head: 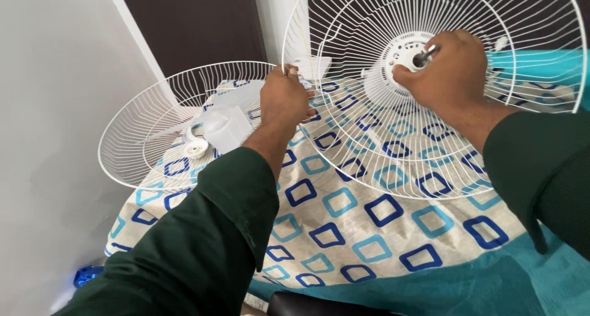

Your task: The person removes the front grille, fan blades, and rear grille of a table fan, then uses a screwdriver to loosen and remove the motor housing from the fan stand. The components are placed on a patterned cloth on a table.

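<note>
A patterned bed cover (369, 230) with blue squares lies below both hands. The white wire fan guard (381, 138) is held tilted above it: the left hand (284, 98) has its fingers closed on the rim, while the right hand (452, 70) fingers pinch the metal shaft (425, 56) at the hub. A second guard (141, 144) with clear blades (224, 125) rests left of the left fingers.

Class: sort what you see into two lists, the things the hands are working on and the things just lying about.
In hand:
left hand gripping the rear fan guard rim
right hand at its hub, by the metal shaft

Lying about:
front fan guard
fan blade
patterned cloth
blue object
</note>
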